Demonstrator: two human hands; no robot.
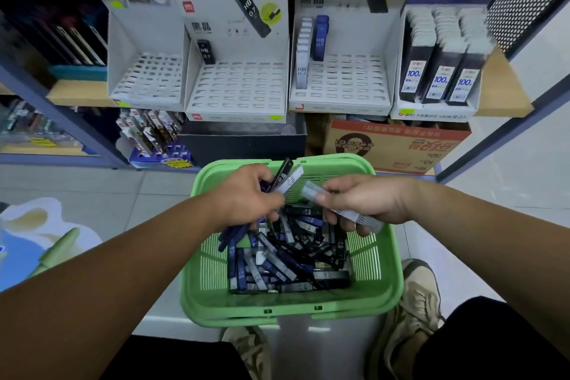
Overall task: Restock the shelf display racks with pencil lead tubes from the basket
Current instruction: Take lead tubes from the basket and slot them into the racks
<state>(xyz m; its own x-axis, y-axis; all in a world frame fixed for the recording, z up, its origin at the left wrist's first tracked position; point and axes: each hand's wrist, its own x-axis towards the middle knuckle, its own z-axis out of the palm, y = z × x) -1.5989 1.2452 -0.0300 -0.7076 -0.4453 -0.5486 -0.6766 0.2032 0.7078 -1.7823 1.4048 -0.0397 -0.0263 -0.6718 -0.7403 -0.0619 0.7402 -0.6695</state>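
Note:
A green plastic basket (387, 259) sits low in the middle, holding several black, blue and clear pencil lead tubes (296, 259). Over its far half my left hand (243, 197) grips a bundle of tubes (285, 177), black, white and blue, fanned out above and below the fist. My right hand (367, 199) holds one clear tube (311, 190) over the basket's right side. On the shelf stand white display racks: the left rack (145, 77) has bare slots, the middle rack (237, 86) holds one black tube, the right rack (342, 77) holds a row of white tubes and a blue one.
A fourth rack (438, 71) at the right is full of black "100" tubes. Under the shelf lie a cardboard box (394, 145) and a dark box (243, 142). My shoes (413, 302) flank the basket on the tiled floor.

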